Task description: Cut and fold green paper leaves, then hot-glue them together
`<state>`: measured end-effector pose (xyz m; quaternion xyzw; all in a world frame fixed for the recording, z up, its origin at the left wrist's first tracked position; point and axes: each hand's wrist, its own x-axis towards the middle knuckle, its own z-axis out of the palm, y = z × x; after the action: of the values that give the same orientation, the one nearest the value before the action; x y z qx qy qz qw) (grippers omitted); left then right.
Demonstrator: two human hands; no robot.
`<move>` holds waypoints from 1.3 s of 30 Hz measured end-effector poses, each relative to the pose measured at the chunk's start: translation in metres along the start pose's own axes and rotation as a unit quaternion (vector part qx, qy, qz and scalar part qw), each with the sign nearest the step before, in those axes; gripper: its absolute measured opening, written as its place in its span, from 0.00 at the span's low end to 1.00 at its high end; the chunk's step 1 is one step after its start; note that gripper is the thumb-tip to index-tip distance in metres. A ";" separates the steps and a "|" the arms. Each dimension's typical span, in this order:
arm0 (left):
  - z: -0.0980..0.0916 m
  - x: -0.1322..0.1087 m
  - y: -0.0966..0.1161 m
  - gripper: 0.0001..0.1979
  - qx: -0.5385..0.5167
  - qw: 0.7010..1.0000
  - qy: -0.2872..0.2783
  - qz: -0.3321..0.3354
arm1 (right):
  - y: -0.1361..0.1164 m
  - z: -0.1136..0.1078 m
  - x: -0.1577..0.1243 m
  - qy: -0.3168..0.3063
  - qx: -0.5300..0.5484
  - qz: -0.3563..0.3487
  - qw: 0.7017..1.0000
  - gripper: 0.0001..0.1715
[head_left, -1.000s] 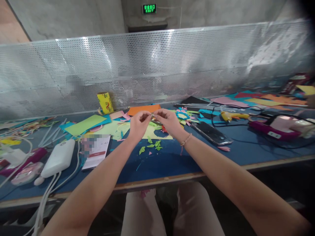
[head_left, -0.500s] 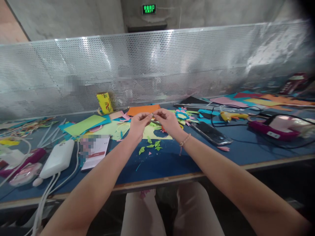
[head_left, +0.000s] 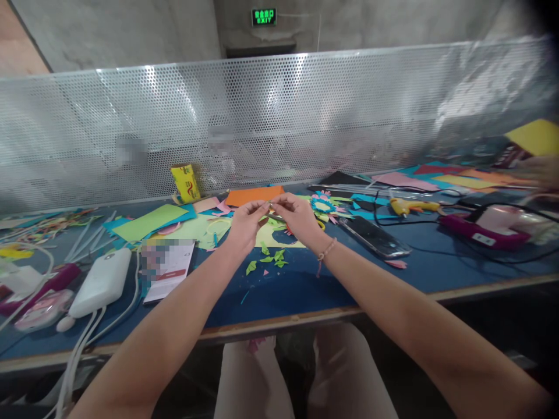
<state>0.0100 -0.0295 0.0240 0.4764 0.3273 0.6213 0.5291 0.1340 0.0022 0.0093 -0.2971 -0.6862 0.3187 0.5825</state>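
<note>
My left hand [head_left: 247, 221] and my right hand [head_left: 298, 213] meet over the table, thumbs and forefingers pinched together at the tips. Between them is something small, mostly hidden by the fingers, and I cannot make out what it is. Below and behind the hands lie pale yellow-green paper [head_left: 266, 235] and the yellow handle [head_left: 322, 225] of something largely covered by my right hand. Cut bits of green paper [head_left: 279, 255] are scattered on the blue tabletop [head_left: 279, 297] nearer to me. A blue and pink paper flower [head_left: 323, 203] rests just right of my right hand.
To the right are a dark phone [head_left: 374, 235], a yellow glue gun [head_left: 413, 206] and a purple power strip [head_left: 484, 231]. On the left, a white power bank [head_left: 102, 280] trails cables beside another phone [head_left: 170, 273]. A perforated metal screen [head_left: 262, 116] stands behind. Another person's hand [head_left: 539, 171] shows far right.
My hands stay in almost the same place, with their fingers shifted slightly. At the far right, another person's hand and a yellow sheet of paper have come into view.
</note>
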 end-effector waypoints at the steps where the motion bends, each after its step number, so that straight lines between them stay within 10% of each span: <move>1: 0.000 0.000 -0.001 0.06 -0.001 1.000 0.000 0.004 | 0.000 0.000 0.000 0.002 -0.001 0.001 1.000 0.11; 15: -0.005 0.006 -0.007 0.07 0.045 0.992 -0.003 0.114 | -0.001 0.000 0.000 -0.001 -0.009 -0.012 1.000 0.09; 39: -0.001 0.006 -0.009 0.07 0.000 0.997 0.046 0.055 | -0.005 0.002 -0.001 0.002 -0.017 0.008 1.000 0.09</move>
<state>0.0123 -0.0218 0.0172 0.4651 0.3243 0.6707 0.4782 0.1318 -0.0017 0.0127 -0.3130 -0.6882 0.3107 0.5761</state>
